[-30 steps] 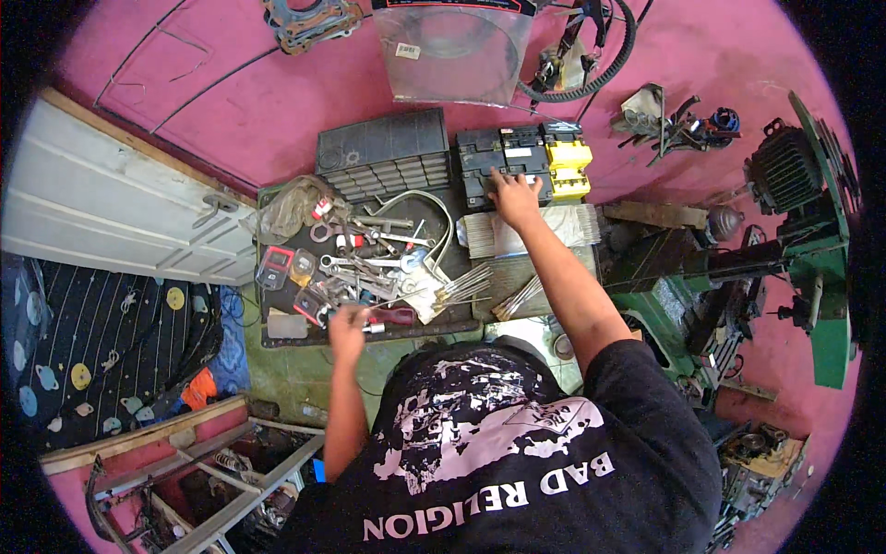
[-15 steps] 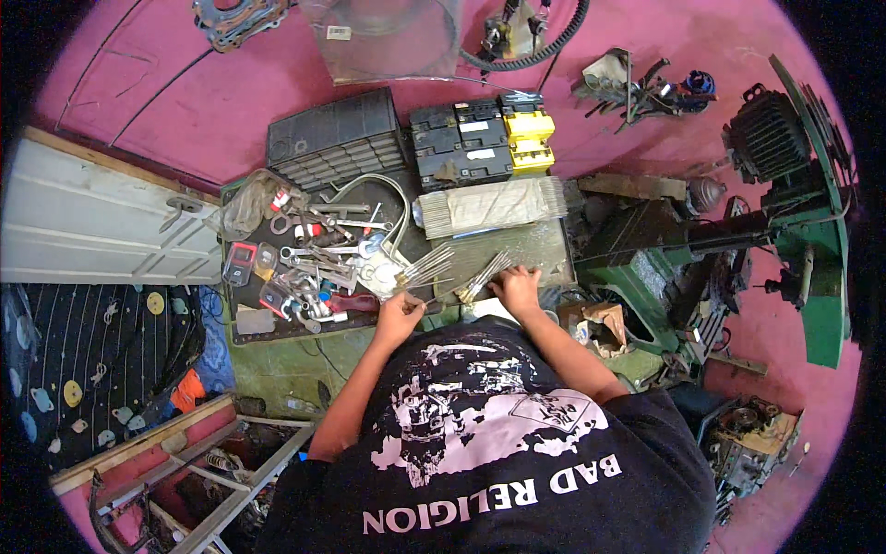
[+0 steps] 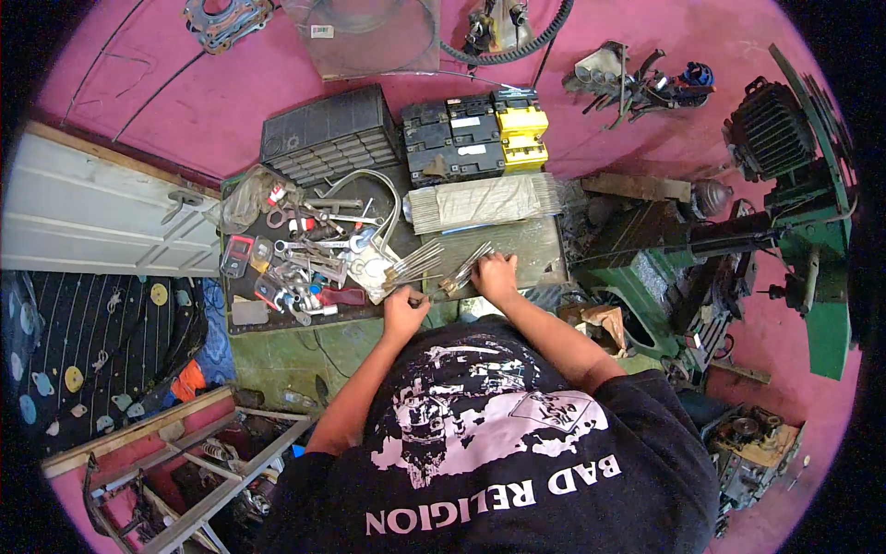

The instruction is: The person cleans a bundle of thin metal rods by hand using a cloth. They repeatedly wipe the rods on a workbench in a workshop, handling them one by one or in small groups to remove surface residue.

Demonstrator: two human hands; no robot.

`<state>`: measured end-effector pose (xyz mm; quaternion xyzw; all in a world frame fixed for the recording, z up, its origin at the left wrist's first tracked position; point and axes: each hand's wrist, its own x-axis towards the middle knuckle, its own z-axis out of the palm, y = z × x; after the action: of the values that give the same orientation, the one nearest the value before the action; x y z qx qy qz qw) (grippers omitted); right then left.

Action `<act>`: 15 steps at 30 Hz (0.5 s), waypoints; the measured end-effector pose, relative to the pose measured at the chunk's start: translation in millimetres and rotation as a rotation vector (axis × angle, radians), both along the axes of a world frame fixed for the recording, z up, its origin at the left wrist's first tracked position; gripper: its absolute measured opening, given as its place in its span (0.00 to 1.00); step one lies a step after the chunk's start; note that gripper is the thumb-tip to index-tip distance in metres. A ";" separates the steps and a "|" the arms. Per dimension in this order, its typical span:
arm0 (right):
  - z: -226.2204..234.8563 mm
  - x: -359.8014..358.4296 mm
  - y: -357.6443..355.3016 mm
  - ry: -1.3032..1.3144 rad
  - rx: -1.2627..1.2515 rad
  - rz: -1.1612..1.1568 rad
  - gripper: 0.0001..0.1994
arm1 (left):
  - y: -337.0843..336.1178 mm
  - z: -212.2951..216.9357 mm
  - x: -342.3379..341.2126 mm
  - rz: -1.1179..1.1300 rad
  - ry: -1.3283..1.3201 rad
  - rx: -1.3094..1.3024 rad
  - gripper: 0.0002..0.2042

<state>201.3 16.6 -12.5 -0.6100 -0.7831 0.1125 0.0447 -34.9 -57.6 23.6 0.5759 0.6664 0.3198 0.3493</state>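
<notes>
Steel rods (image 3: 461, 270), thin, stiff and light, lie fanned on the mat (image 3: 526, 245); right hand (image 3: 496, 277) pinches their ends, left hand (image 3: 404, 312) closes around another rod's end. Slippery: grip mid-bundle.

Pink floor (image 3: 166, 83), yellow box (image 3: 522, 132), green machine (image 3: 812, 222).

Since 1 second ago, the right hand (image 3: 495, 274) is no longer stretched out to the black and yellow boxes (image 3: 475, 138) at 12 o'clock; it is pulled in and rests on the loose metal rods (image 3: 466, 266) close to the body. The left hand (image 3: 404, 310) has shifted from the heap of tools (image 3: 309, 254) at 10 o'clock toward the centre, and seems to pinch the near end of 1 rod. The 2 hands now sit near each other.
</notes>
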 end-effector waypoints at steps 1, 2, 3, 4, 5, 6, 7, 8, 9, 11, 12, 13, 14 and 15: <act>-1.8 0.0 0.7 0.001 -0.001 0.009 0.10 | -1.2 -2.5 1.7 0.018 0.019 -0.006 0.07; 0.5 -1.2 2.1 0.002 -0.002 0.016 0.10 | -2.8 -4.5 3.3 0.014 0.057 0.006 0.07; 3.3 0.1 4.1 0.020 -0.068 0.004 0.10 | -4.4 -6.6 5.7 0.009 0.096 0.018 0.07; 6.5 2.8 6.3 0.038 -0.134 -0.010 0.10 | -5.4 -8.8 8.1 0.002 0.134 0.030 0.07; 9.8 4.1 7.0 0.056 -0.200 -0.023 0.10 | -6.3 -11.1 10.5 -0.013 0.133 0.070 0.07; 8.5 3.9 5.8 0.070 -0.197 -0.035 0.10 | -6.5 -13.3 12.9 -0.029 0.132 0.109 0.06; 7.6 3.1 4.2 0.084 -0.195 -0.048 0.10 | -6.4 -15.5 15.1 -0.047 0.131 0.149 0.06; 9.1 3.5 4.6 0.095 -0.188 -0.060 0.10 | -4.2 -18.9 18.4 -0.057 0.143 0.150 0.06; 10.7 3.5 3.9 0.096 -0.184 -0.062 0.09 | -1.7 -22.1 21.4 -0.068 0.155 0.152 0.07; 14.1 1.7 -1.1 0.098 -0.179 -0.066 0.09 | 2.8 -23.6 29.6 -0.114 0.220 0.145 0.08; 18.4 0.5 -3.2 0.111 -0.139 -0.066 0.09 | 7.3 -22.5 35.3 -0.148 0.273 0.136 0.08; 17.5 -1.3 -2.0 0.111 -0.119 -0.046 0.09 | 13.3 -21.3 39.7 -0.182 0.326 0.127 0.09; 14.3 -1.7 -2.4 0.109 -0.102 -0.026 0.09 | 20.6 -20.7 44.2 -0.233 0.432 0.163 0.08; 11.2 -2.7 -3.1 0.107 -0.085 -0.006 0.09 | 25.4 -19.8 49.0 -0.218 0.440 0.176 0.08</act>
<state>198.6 13.5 -1.3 -0.6069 -0.7722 0.1781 0.0608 14.1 -32.2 3.8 0.7282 0.6300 0.2040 0.1767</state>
